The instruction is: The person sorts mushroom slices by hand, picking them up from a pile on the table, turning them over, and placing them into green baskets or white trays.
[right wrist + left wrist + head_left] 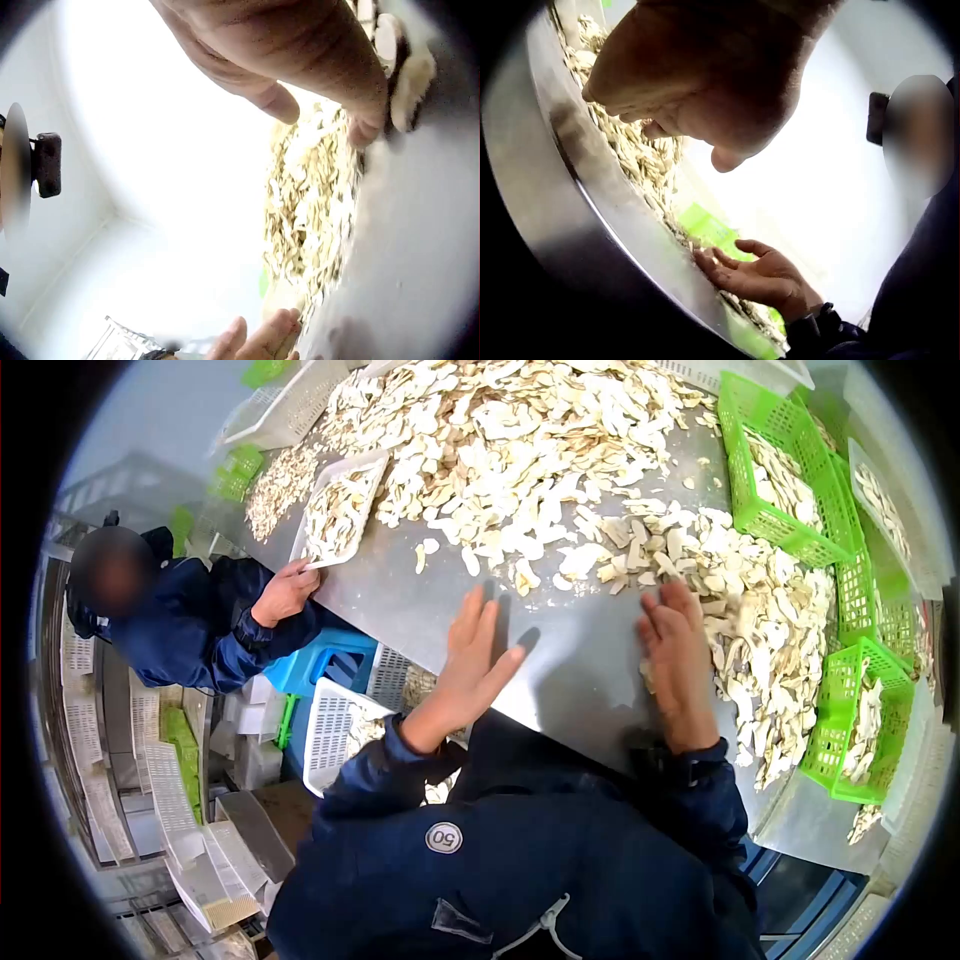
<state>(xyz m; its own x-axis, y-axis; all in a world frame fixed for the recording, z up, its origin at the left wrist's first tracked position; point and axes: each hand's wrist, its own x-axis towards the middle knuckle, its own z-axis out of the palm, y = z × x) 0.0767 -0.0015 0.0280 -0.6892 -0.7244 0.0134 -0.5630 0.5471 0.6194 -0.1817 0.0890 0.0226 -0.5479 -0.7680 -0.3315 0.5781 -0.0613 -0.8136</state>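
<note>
A large heap of pale, dried mushroom slices (510, 440) covers the far part of a metal table (590, 650). My left hand (465, 665) is over the bare metal at the near side, fingers straight and thumb spread, holding nothing. Toward the right, my right hand (680, 660) is at the edge of a second spread of slices (765, 650), its fingers loosely bent. In the right wrist view, a brown-edged slice (412, 86) lies right by the fingertips of that hand. Both hands also appear in the left wrist view.
Green baskets (790, 510) with slices line the right side, another green basket (865, 735) nearer me. At left, another person's hand (287, 592) grips a white tray (375, 475) of slices. A white basket (325, 735) stands below the table edge, beside a blue bin (320, 660).
</note>
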